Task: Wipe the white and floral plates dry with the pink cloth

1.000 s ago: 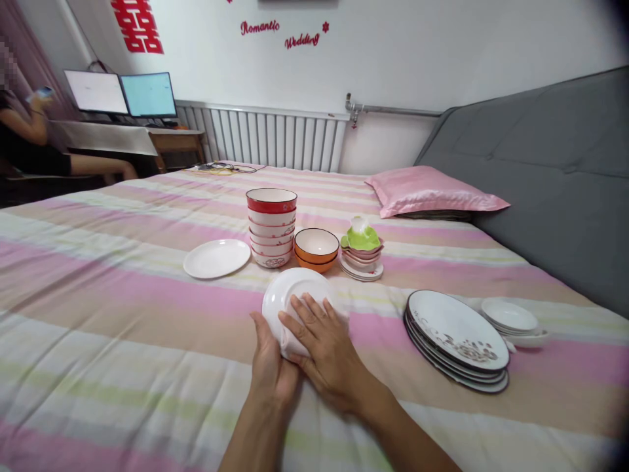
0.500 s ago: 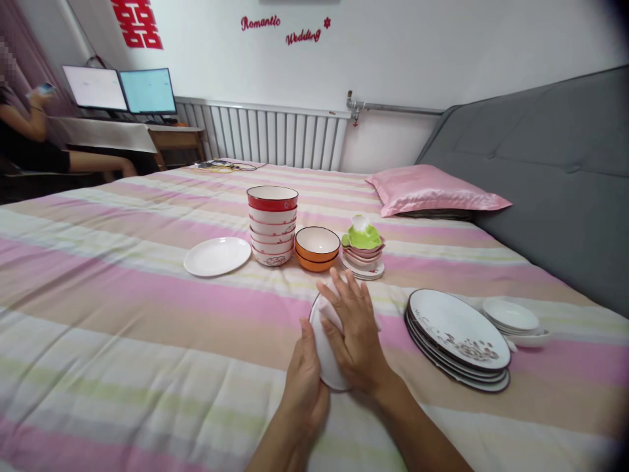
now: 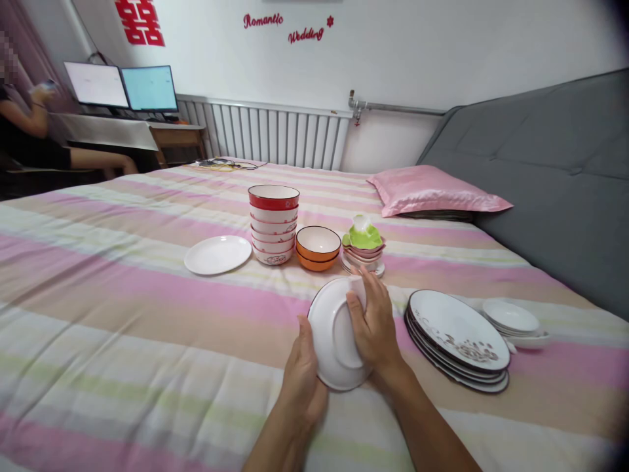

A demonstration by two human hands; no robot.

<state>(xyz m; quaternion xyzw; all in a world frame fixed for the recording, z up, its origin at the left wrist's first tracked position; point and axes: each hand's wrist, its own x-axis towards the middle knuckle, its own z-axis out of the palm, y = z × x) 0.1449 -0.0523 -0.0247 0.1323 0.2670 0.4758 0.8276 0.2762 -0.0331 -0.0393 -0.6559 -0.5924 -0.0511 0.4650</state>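
In front of me a white plate is tilted, its underside and round foot ring facing me. My left hand grips its left edge, thumb on the near side. My right hand is closed over the plate's right side, pressing a white cloth against it; most of the cloth is hidden under the fingers. Just beyond my right fingers stands a stack of small dishes topped by a green leaf-shaped one. Two orange bowls are nested to the left of that stack.
A tall stack of red-and-white bowls and a white oval plate lie farther left. To the right are stacked dark-rimmed plates and small white dishes. A pink pillow lies behind. A person sits far left.
My right hand has moved to the plate's right side with the cloth, fingers more curled. The plate has turned, showing more of its underside and foot ring. My left hand keeps its grip.
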